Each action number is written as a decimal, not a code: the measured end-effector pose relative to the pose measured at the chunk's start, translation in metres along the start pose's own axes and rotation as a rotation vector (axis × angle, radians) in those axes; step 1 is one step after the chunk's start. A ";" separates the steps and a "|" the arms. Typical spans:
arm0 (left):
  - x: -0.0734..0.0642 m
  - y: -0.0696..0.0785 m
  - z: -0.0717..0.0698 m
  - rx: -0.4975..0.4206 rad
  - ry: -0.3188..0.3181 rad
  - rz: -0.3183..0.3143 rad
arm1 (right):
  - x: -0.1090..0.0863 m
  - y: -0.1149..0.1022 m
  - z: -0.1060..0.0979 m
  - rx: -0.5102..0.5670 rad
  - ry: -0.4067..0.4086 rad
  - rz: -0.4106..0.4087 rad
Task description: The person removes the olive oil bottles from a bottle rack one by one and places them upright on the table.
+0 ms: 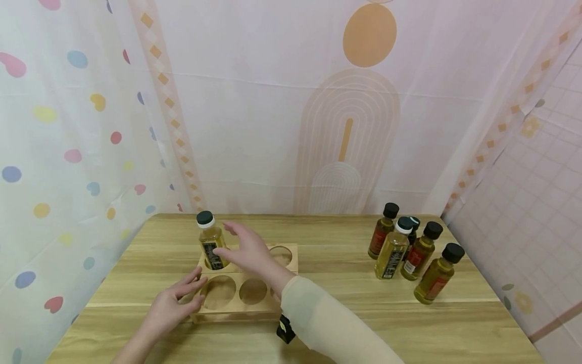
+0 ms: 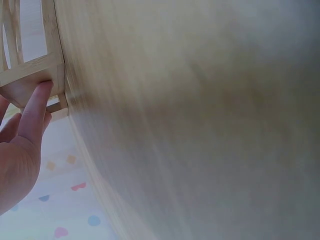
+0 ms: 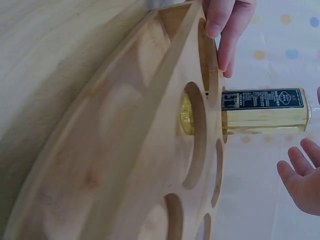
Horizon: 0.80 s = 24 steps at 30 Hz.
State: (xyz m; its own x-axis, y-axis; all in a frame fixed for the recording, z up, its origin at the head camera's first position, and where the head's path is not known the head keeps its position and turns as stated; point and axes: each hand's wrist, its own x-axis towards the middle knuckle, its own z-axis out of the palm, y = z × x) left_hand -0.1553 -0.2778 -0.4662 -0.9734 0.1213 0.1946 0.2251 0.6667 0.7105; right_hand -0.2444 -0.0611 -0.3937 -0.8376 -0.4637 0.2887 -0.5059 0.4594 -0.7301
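A clear bottle of yellow oil [image 1: 211,247] with a dark green cap stands in the back left hole of a wooden two-tier rack [image 1: 236,309]. My right hand [image 1: 247,253] is spread just right of it, fingers relaxed; the right wrist view shows a gap between that hand [image 3: 304,182] and the bottle [image 3: 267,115]. My left hand [image 1: 170,306] rests against the rack's left end. Seen from the left wrist, one nearly straight finger [image 2: 35,107] touches the rack's side panel [image 2: 30,87]; its other fingers are partly hidden.
Several oil bottles stand grouped at the table's right: one with a white-ringed green cap [image 1: 392,253], others black-capped, such as the front one [image 1: 435,278]. A small black object [image 1: 285,331] shows below my right sleeve. Patterned curtains [image 1: 254,126] enclose the wooden table [image 1: 364,323].
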 end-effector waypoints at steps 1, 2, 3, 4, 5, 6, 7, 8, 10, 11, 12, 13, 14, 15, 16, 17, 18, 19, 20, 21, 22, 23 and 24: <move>0.000 0.000 0.000 0.000 0.001 -0.001 | 0.003 -0.002 0.000 -0.012 0.000 -0.008; 0.000 0.000 0.000 -0.003 -0.001 -0.001 | 0.005 -0.004 0.000 -0.026 -0.002 -0.017; 0.000 0.000 0.000 -0.007 -0.002 -0.002 | 0.007 -0.006 0.000 -0.041 -0.004 -0.021; -0.001 0.001 0.000 -0.011 -0.005 -0.001 | 0.009 -0.009 0.000 -0.053 -0.008 -0.022; 0.000 0.001 0.000 -0.011 -0.003 -0.003 | 0.012 -0.011 0.000 -0.061 -0.011 -0.023; -0.001 0.001 0.000 -0.012 -0.005 -0.001 | 0.014 -0.014 0.001 -0.063 -0.013 -0.024; 0.000 0.000 0.000 -0.009 -0.003 -0.003 | 0.016 -0.017 0.001 -0.061 -0.016 -0.022; 0.000 0.000 0.000 -0.004 -0.003 0.002 | 0.018 -0.019 0.001 -0.063 -0.019 -0.013; 0.000 0.000 0.000 0.005 0.001 0.003 | 0.021 -0.023 0.002 -0.059 -0.018 -0.002; 0.000 0.001 0.000 0.012 0.006 0.000 | 0.022 -0.025 0.003 -0.061 -0.014 0.002; 0.000 0.001 0.000 0.008 0.005 0.004 | 0.024 -0.026 0.004 -0.061 -0.012 0.008; 0.000 0.001 0.000 0.013 0.010 0.002 | 0.025 -0.028 0.004 -0.068 -0.007 0.012; 0.000 0.001 0.000 0.006 0.007 0.006 | 0.025 -0.029 0.005 -0.070 -0.004 0.020; 0.000 0.001 0.000 0.000 0.007 0.004 | 0.026 -0.029 0.006 -0.066 0.001 0.031; 0.000 0.001 0.000 -0.005 0.003 0.007 | 0.027 -0.030 0.007 -0.055 0.008 0.042; 0.000 0.002 0.000 -0.016 0.001 0.005 | 0.028 -0.030 0.008 -0.041 0.013 0.058; 0.000 0.002 -0.001 -0.024 -0.003 0.004 | 0.028 -0.030 0.009 -0.019 0.019 0.073; -0.001 0.002 -0.001 -0.025 -0.003 0.000 | 0.029 -0.030 0.010 0.003 0.026 0.088; -0.001 0.002 -0.001 -0.031 -0.006 -0.001 | 0.029 -0.030 0.011 0.028 0.034 0.103; -0.001 0.002 -0.001 -0.028 -0.004 -0.003 | 0.029 -0.030 0.012 0.049 0.043 0.111; -0.001 0.002 -0.001 -0.024 -0.003 -0.006 | 0.030 -0.030 0.012 0.068 0.051 0.115; -0.001 0.002 0.000 -0.021 -0.001 -0.007 | 0.030 -0.029 0.013 0.081 0.059 0.117; -0.001 0.001 0.000 -0.016 0.001 -0.009 | 0.030 -0.029 0.013 0.095 0.067 0.117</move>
State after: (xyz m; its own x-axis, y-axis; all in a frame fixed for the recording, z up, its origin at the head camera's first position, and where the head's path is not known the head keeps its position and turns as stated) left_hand -0.1543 -0.2773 -0.4651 -0.9754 0.1143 0.1886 0.2166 0.6557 0.7233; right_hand -0.2522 -0.0989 -0.3718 -0.9030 -0.3584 0.2369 -0.3854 0.4320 -0.8154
